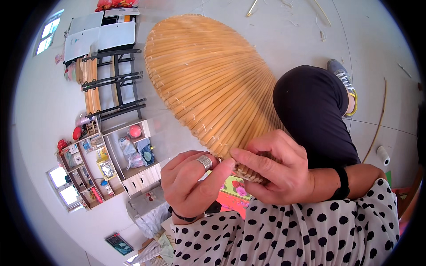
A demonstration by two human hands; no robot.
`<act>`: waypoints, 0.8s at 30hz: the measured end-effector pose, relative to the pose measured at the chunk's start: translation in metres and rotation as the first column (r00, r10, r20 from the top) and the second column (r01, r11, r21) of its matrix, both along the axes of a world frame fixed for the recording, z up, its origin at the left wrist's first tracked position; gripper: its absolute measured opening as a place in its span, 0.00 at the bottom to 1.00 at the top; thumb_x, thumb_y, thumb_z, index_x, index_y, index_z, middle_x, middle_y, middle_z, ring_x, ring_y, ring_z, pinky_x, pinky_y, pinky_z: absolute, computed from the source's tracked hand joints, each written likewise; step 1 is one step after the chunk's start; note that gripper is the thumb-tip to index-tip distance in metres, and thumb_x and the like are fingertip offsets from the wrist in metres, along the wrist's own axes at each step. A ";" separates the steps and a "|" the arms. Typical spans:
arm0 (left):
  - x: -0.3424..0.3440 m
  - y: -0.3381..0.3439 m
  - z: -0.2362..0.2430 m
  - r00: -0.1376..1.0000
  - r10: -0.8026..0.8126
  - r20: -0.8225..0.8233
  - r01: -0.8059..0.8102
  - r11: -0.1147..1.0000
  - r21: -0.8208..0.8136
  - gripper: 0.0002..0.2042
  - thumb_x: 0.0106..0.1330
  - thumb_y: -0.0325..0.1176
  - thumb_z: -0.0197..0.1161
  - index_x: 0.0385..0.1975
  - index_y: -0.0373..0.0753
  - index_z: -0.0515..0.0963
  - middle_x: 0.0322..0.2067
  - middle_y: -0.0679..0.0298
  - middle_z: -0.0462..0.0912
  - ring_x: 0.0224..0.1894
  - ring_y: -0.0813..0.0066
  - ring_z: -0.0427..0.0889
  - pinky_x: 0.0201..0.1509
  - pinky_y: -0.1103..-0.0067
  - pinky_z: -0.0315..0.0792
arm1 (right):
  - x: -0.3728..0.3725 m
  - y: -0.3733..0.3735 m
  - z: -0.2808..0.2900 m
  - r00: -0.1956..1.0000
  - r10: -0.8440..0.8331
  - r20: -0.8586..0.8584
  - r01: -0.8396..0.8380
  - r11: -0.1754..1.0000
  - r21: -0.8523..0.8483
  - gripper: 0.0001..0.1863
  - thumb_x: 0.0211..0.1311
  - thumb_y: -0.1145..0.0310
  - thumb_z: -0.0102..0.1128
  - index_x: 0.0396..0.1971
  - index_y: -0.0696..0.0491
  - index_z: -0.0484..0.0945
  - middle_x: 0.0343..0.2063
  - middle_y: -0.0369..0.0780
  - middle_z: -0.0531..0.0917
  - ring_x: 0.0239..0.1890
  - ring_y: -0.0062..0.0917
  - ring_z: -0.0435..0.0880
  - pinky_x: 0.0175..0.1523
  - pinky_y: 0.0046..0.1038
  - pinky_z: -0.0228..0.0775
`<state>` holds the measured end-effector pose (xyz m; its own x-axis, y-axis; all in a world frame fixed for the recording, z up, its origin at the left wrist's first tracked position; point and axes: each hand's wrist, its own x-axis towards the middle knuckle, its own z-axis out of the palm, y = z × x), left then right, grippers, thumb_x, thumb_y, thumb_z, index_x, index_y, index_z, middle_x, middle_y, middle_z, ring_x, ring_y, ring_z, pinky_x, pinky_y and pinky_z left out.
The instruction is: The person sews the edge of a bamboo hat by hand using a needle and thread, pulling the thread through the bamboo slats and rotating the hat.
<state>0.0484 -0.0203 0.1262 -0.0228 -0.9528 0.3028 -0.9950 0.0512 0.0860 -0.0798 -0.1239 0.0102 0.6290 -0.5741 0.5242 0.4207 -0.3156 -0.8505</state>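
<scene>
A large, round, tan piece of radiating straw strips (pixel 213 75) leans in front of me, shaped like a conical hat. Small pale thread stitches run along its rim. My left hand (pixel 193 179), with a wide silver ring, is closed with thumb and bent fingers pinching the rim's near edge. Right beside it my right hand (pixel 279 166) grips the same rim, its thumb and index finger almost touching the left fingertips. Whether a needle or thread is between the fingertips is too small to tell.
My dark-trousered knee (pixel 310 102) rises right of the straw piece. A thin stick (pixel 380 119) and a white thread spool (pixel 382 155) lie on the tiled floor. Shelves (pixel 95 166) and folded tables (pixel 116 84) stand to the left. A floral-patterned surface (pixel 235 186) shows below my hands.
</scene>
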 end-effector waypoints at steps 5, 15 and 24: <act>-0.002 -0.002 0.016 0.999 -0.009 0.049 0.002 0.992 0.128 0.19 0.44 0.27 0.67 0.41 0.38 0.83 0.28 0.63 0.72 0.22 0.68 0.78 0.25 0.78 0.74 | -0.003 0.000 0.002 1.000 -0.004 -0.010 0.004 0.999 0.031 0.29 0.30 0.76 0.66 0.44 0.59 0.81 0.37 0.42 0.78 0.31 0.33 0.78 0.32 0.28 0.75; -0.007 0.006 0.010 0.990 0.131 -0.058 -0.130 0.991 0.027 0.19 0.43 0.22 0.70 0.39 0.39 0.82 0.23 0.66 0.71 0.21 0.69 0.78 0.22 0.78 0.73 | -0.004 -0.004 0.003 0.999 0.014 -0.036 -0.013 1.000 0.025 0.32 0.31 0.78 0.66 0.48 0.56 0.81 0.35 0.40 0.78 0.31 0.30 0.78 0.33 0.27 0.75; -0.004 0.034 0.005 0.904 0.329 -0.274 -0.370 0.922 -0.114 0.04 0.58 0.21 0.65 0.33 0.34 0.79 0.23 0.57 0.82 0.21 0.69 0.80 0.26 0.81 0.73 | -0.001 -0.002 0.002 1.000 0.007 -0.018 -0.007 1.000 -0.023 0.33 0.32 0.81 0.66 0.49 0.54 0.82 0.34 0.38 0.77 0.31 0.29 0.77 0.32 0.26 0.74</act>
